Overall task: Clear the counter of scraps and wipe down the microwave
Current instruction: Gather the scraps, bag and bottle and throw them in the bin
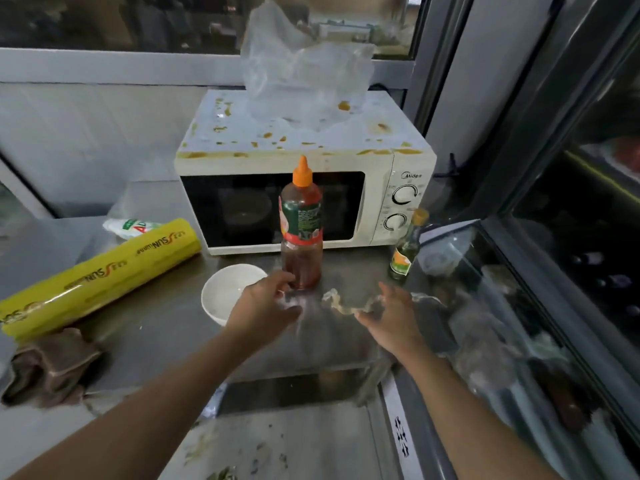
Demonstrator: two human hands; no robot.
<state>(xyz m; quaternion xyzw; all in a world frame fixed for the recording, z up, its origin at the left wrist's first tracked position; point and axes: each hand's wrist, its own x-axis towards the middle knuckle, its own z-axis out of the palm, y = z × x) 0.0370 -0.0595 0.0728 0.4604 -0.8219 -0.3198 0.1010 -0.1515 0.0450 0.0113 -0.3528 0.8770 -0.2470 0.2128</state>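
Both forearms reach in from the bottom edge over the steel tabletop [156,327]. Left hand [263,306] has its grip loosely spread, fingertips beside the base of the tall sauce bottle [301,230]; whether they touch it is unclear. Right hand [391,320] is spread too, fingers straight, resting on or just over a thin twisted scrap of clear film [349,304]. That scrap lies with its long axis running from 9 to 3 o'clock, its left end in the gap between the two hands and its right end passing under the right fingers.

At 12 o'clock from the hands, the white microwave [304,161] sits at the back of the tabletop, door facing the camera, long axis left to right, its top spotted with brown-orange stains. A crumpled clear plastic bag [301,71] rests on its top. The sauce bottle stands upright in front of the door. A small green bottle [407,247] stands at 1 o'clock near the dials. A white bowl [225,292] sits just left of the left hand. At 9 o'clock lies a yellow cling-wrap roll [104,275], and a brown cloth [48,368] is bunched at 8 o'clock.
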